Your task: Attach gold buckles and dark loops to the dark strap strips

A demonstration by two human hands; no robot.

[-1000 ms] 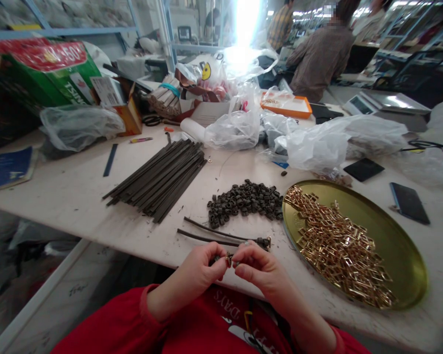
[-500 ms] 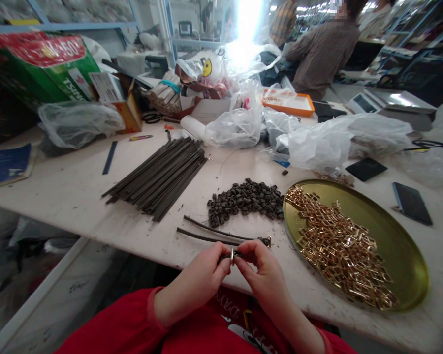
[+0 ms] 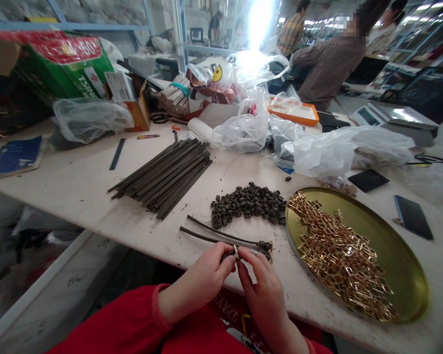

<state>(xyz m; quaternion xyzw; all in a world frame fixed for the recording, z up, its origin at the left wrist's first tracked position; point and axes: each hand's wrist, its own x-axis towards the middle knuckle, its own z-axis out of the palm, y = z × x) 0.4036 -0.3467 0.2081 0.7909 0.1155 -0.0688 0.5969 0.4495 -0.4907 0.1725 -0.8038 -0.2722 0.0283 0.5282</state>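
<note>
Close to the table's front edge, my left hand [image 3: 210, 270] pinches a dark narrow strap, mostly hidden by the fingers. A small gold buckle [image 3: 236, 252] sits at the strap's end, between my two hands. The thumb and fingers of my right hand [image 3: 264, 282] close on the buckle's right side. Just beyond my hands lie two dark straps [image 3: 203, 236] with gold buckles at their right ends. A pile of small dark loops [image 3: 249, 204] is farther back. On my right, a round gold tray [image 3: 409, 275] holds many loose gold buckles [image 3: 347, 255].
A stack of flat dark strips [image 3: 166, 177] lies left of the loops. Plastic bags [image 3: 321, 150] and an orange box [image 3: 295, 112] stand behind. A phone [image 3: 412, 216] rests at right, a blue booklet [image 3: 15, 156] at far left. A person [image 3: 328, 64] is in the background.
The buckle has tilted between my fingers, and my right hand has turned slightly and shifted lower. The view has swung a little to the left.
</note>
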